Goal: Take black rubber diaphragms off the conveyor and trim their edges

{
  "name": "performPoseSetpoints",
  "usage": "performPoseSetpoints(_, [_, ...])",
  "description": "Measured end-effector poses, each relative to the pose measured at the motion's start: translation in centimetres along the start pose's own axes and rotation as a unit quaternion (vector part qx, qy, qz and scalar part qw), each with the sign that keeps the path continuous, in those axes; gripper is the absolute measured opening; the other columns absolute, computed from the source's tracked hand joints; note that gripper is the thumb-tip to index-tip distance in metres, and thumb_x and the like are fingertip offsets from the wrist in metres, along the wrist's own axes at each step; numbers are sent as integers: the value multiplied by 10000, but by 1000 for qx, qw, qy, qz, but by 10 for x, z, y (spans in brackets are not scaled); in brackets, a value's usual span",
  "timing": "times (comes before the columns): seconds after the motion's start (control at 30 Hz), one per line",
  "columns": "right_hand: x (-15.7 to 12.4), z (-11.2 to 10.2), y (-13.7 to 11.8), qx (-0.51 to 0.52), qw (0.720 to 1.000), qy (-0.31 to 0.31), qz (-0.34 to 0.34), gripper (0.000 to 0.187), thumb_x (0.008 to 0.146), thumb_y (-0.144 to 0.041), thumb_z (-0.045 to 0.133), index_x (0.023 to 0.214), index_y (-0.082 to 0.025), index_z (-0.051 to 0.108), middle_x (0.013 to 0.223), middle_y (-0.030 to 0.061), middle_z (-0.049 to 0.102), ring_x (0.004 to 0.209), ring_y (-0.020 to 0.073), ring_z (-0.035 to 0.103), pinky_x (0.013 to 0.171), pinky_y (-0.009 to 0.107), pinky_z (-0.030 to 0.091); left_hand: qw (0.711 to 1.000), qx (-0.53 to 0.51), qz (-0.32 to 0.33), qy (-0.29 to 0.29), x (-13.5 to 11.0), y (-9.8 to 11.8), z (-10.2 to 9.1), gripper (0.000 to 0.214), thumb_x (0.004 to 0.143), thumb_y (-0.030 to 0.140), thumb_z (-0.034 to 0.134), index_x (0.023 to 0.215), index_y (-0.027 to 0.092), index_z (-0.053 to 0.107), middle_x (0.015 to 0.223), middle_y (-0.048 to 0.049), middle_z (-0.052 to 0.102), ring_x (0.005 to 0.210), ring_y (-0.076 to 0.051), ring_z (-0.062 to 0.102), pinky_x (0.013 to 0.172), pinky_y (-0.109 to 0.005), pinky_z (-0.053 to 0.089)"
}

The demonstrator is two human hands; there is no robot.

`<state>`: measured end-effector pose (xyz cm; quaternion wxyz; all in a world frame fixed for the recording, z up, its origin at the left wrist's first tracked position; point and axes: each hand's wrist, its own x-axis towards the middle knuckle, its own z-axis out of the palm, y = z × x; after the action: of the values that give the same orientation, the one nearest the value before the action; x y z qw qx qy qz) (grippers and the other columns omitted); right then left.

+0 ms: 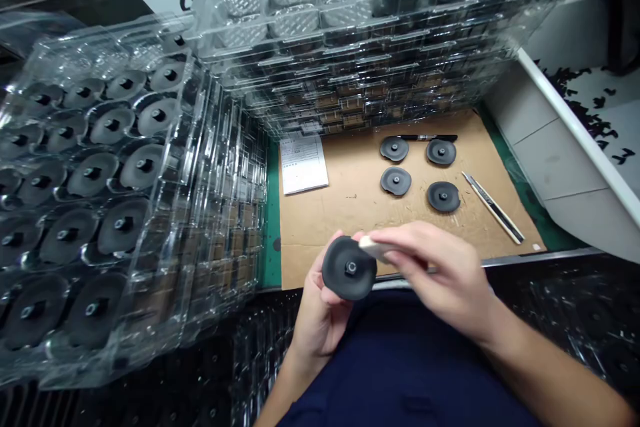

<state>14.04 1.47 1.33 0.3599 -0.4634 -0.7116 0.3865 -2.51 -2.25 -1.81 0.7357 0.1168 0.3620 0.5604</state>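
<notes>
My left hand (327, 307) is closed around the edge of a round black rubber-looking disc (349, 267) with a short post at its centre, the post side facing up. In my right hand (440, 273) is a small whitish block (376, 247), pinched between thumb and fingers, its tip at the disc's upper right rim. Beyond my hands, several like discs (444, 196) lie on a cardboard sheet (345, 213). Right of them rests a slim craft knife (493, 207) with a pale handle. Behind the discs lies a black pen (425, 137).
Clear plastic trays (175, 213) are stacked high on the left, the top one holding several black discs. Another tall tray stack (350, 60) stands at the back. A paper pad (304, 163) lies on the cardboard. On the right, a white-walled bin (575, 147) borders black scraps (575, 97).
</notes>
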Motion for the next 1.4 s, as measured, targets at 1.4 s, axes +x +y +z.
performPoseSetpoints(1.4, [-16,-8,21,-4,995,97,-3,239,886,-157,483,1094,-227,576,942,34,643,806,152,569,733,312,418,997,-49,-48,-33,0,-6,20,525,660,429,731,1156,322,596,1245,4,595,1086,-195,594,905,-269,502])
